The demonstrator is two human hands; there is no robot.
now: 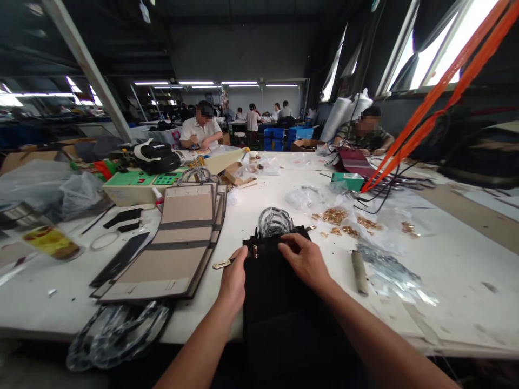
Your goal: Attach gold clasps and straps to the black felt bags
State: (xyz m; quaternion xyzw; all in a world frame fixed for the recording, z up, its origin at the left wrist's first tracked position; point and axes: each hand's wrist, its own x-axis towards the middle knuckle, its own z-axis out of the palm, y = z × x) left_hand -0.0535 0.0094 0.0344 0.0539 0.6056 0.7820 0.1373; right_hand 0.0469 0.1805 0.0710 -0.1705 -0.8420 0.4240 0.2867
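A black bag (275,292) lies flat on the white table (446,270) in front of me, its plastic-wrapped handle (275,220) pointing away. My left hand (234,281) grips the bag's left upper edge, fingers curled, beside a small gold fitting (255,251). My right hand (303,258) rests on the bag's top edge with fingers bent, pressing the flap. A gold metal strip (222,264) lies just left of my left hand.
A stack of brown and black bag panels (178,243) lies to the left, wrapped handles (117,332) at the near edge. Gold hardware pieces (340,219) and plastic bags (389,273) are scattered on the right. Two seated people work at the far side. Orange straps (438,92) hang at right.
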